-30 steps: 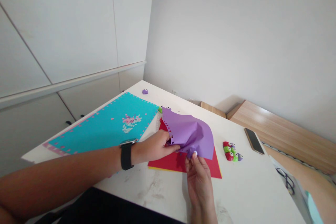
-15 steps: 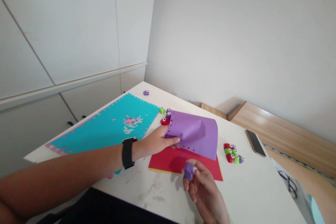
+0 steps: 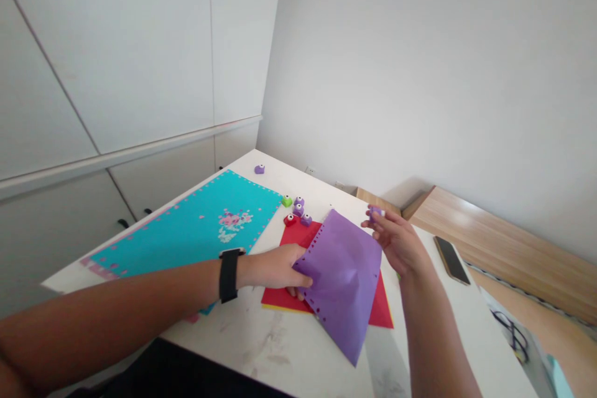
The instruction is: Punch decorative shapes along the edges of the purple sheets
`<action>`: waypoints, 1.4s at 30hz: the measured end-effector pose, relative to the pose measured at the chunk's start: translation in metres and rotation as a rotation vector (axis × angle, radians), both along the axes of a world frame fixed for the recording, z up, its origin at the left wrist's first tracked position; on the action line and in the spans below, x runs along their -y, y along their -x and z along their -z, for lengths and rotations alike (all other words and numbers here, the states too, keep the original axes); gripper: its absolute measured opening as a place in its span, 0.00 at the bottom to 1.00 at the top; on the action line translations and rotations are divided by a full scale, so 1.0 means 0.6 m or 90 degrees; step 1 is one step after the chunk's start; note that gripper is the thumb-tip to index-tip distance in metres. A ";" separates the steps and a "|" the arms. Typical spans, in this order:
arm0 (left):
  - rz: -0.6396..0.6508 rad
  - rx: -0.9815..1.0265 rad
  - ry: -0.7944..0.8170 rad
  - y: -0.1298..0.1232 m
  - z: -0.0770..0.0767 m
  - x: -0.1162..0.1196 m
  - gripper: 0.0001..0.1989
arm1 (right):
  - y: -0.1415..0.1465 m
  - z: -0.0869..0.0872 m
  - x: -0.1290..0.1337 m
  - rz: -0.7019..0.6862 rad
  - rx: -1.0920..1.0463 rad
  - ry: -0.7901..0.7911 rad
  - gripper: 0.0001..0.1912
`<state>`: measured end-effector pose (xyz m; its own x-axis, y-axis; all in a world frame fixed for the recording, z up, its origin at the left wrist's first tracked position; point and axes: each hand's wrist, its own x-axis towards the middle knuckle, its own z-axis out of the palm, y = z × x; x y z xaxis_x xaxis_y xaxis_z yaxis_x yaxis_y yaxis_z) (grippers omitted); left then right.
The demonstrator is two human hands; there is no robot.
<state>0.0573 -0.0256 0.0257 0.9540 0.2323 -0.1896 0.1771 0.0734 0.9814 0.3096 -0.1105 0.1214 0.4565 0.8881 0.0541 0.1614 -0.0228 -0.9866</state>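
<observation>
Head view: the left hand (image 3: 280,267) pinches the perforated left edge of the purple sheet (image 3: 347,273), thumb on top. The purple sheet is positioned over the red sheet (image 3: 383,311) on the tabletop (image 3: 233,348); its near corner extends past it. The right hand (image 3: 398,239), raised at right, pinches 1 purple punch (image 3: 375,214) between thumb and fingers. 5 punches (image 3: 298,210) sit clustered far of the red sheet. Left: blue sheet (image 3: 186,227).

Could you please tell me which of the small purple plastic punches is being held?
It is the small, white-buttoned purple plastic punch pinched in the right hand; no hand touches the other four purple punches in view.
</observation>
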 end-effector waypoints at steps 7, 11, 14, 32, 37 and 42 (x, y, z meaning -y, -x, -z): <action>-0.017 -0.049 0.053 -0.002 0.025 -0.007 0.18 | 0.054 0.110 -0.148 -0.034 0.276 0.104 0.08; -0.026 -0.044 0.102 -0.003 0.037 -0.011 0.25 | 0.065 0.143 -0.196 -0.034 0.402 0.140 0.08; -0.044 -0.049 0.122 -0.005 0.035 -0.010 0.27 | 0.069 0.154 -0.212 -0.068 0.447 0.161 0.12; -0.043 -0.087 -0.018 -0.003 0.021 -0.004 0.24 | -0.087 0.067 0.111 0.123 0.361 0.197 0.24; -0.083 -0.049 -0.160 0.000 0.018 -0.007 0.14 | -0.077 0.121 0.188 0.149 0.164 0.261 0.25; -0.153 0.018 -0.322 0.001 0.007 -0.017 0.13 | -0.042 0.150 0.192 0.136 -0.055 0.177 0.25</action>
